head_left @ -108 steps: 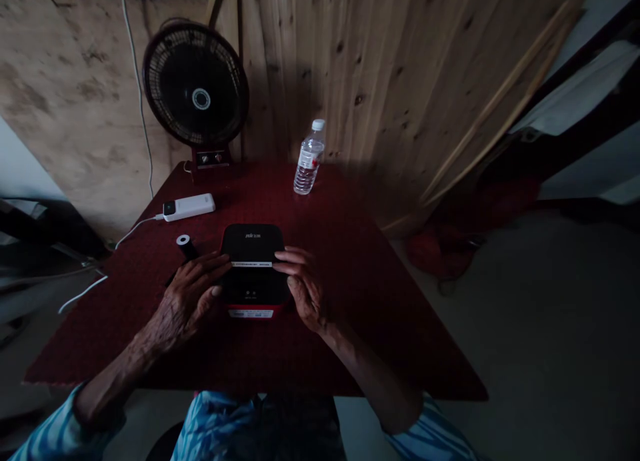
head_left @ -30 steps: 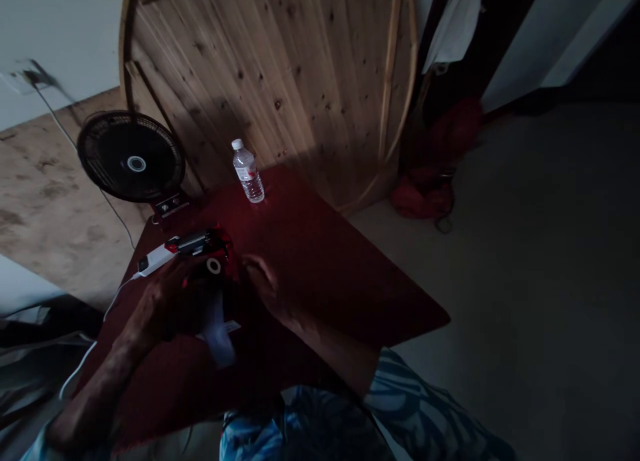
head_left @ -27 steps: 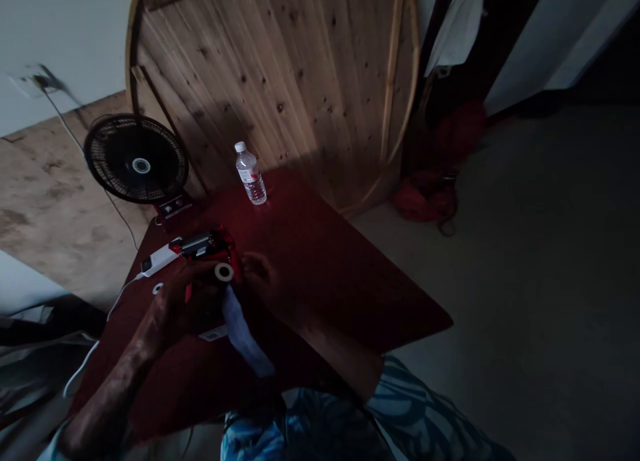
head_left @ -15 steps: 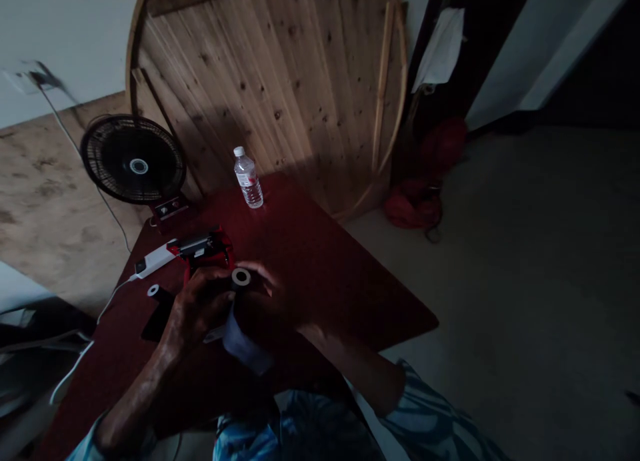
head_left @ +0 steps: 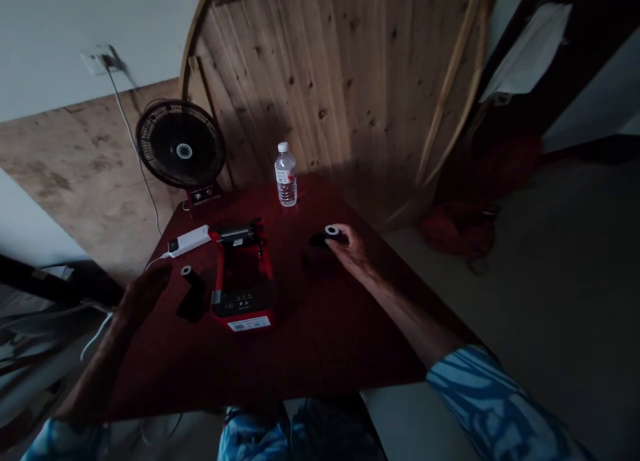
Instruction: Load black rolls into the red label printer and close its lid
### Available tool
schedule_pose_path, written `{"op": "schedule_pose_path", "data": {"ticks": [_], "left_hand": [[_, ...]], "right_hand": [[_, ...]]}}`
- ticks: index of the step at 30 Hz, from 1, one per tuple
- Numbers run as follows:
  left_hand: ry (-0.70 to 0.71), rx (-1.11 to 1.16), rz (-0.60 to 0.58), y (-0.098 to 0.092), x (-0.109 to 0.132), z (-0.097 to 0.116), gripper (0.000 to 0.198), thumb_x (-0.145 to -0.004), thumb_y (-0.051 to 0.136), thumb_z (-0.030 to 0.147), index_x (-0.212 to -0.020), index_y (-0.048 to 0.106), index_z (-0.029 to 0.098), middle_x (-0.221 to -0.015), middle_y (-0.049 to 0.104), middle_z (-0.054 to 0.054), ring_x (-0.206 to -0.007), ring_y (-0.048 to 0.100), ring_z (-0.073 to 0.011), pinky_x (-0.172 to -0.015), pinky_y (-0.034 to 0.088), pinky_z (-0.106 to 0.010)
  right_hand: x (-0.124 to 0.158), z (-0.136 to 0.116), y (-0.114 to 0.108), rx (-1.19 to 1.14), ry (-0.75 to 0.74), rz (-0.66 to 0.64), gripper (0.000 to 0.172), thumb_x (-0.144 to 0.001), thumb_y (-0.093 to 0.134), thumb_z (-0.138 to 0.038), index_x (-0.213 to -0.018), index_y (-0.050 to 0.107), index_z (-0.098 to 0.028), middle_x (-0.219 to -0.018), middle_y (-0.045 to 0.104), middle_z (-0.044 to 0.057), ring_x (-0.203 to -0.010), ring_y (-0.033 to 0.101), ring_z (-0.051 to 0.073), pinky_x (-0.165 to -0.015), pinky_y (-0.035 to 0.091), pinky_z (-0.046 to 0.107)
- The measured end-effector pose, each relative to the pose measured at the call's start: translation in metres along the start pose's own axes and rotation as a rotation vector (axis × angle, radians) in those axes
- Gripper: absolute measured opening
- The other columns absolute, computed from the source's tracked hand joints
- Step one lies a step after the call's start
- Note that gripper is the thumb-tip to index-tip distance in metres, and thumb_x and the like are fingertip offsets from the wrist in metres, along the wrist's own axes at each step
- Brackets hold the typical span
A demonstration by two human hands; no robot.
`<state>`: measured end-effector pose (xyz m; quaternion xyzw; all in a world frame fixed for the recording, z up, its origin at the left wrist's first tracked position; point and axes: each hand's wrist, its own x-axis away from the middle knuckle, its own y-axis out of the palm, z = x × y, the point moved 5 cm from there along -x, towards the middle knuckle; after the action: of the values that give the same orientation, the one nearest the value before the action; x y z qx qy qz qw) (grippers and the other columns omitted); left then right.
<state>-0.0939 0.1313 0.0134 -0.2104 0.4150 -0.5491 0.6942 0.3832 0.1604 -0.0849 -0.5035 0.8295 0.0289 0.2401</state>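
A dark paper roll (head_left: 330,233) is held in the closed fingers of the right hand (head_left: 347,246), low over the right part of the red surface (head_left: 320,328). The left hand (head_left: 145,291) hangs open beside a second roll (head_left: 189,274), touching nothing. The opened printer (head_left: 243,284) lies between them. In such dim light a roll could be knocked and sent rolling off the edge.

Fan (head_left: 181,146) upper left, water bottle (head_left: 286,176) centre top, white power strip (head_left: 189,241) left of centre, round wooden board (head_left: 345,81) behind.
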Motion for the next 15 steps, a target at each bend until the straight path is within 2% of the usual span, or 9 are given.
{"op": "schedule_pose_path", "data": {"ticks": [3,8,12,15], "left_hand": [[0.078,0.084,-0.086,0.027,-0.004,-0.015,0.048,-0.069,0.063,0.055,-0.101,0.068,0.019,-0.112,0.071,-0.012,-0.103,0.067,-0.0296,-0.084,0.057,-0.038],[0.052,0.101,-0.180,0.053,-0.008,-0.026,0.036,-0.069,0.066,0.047,-0.096,0.069,0.023,-0.099,0.074,-0.011,-0.097,0.069,-0.0320,-0.085,0.056,-0.041],[0.001,0.108,-0.204,0.060,-0.006,-0.035,0.031,-0.073,0.064,0.047,-0.092,0.069,0.024,-0.091,0.075,-0.009,-0.087,0.071,-0.0314,-0.074,0.058,-0.038],[-0.031,0.150,-0.170,0.052,-0.004,-0.034,0.035,-0.072,0.068,0.049,-0.096,0.069,0.023,-0.094,0.075,-0.009,-0.091,0.071,-0.0308,-0.076,0.058,-0.035]], "right_hand": [[0.004,0.025,0.004,0.058,0.035,-0.023,0.032,-0.069,0.061,-0.038,-0.097,0.060,-0.023,-0.101,0.069,0.007,-0.101,0.062,0.028,-0.096,0.045,0.051],[0.012,0.033,0.008,0.083,0.047,-0.048,0.032,-0.073,0.061,-0.039,-0.101,0.060,-0.023,-0.106,0.068,0.008,-0.105,0.062,0.028,-0.098,0.044,0.051],[0.013,0.031,0.007,0.078,0.052,-0.061,0.032,-0.076,0.059,-0.038,-0.105,0.060,-0.024,-0.110,0.068,0.007,-0.107,0.061,0.027,-0.099,0.043,0.050],[0.012,0.030,0.007,0.068,0.056,-0.075,0.033,-0.075,0.060,-0.036,-0.106,0.060,-0.024,-0.111,0.068,0.007,-0.109,0.061,0.027,-0.101,0.043,0.051]]}}
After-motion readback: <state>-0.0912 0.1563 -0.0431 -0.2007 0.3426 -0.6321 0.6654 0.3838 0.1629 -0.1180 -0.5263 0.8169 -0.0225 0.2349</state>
